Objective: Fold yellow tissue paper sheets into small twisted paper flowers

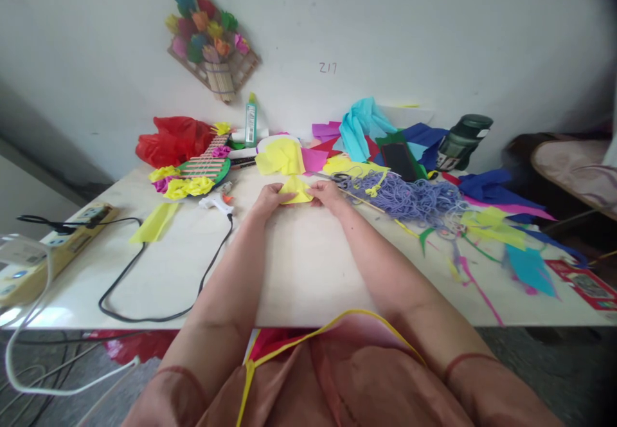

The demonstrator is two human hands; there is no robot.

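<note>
Both my hands meet over a small piece of yellow paper (295, 190) on the white table (299, 272). My left hand (268, 197) pinches its left edge, fingers closed on it. My right hand (328, 193) grips the right edge the same way. A larger yellow sheet (279, 155) lies just behind the piece, next to a pink sheet (313, 159). A heap of purple yarn (409, 197) lies to the right of my right hand, with a thin wooden stick (369, 204) in front of it.
A white glue gun (216, 203) with a black cord (159, 285) lies left of my hands. A power strip (53, 247) sits at the left edge. Paper scraps (496, 234), a dark flask (463, 141), a glue bottle (250, 119) and a red bag (171, 139) crowd the back.
</note>
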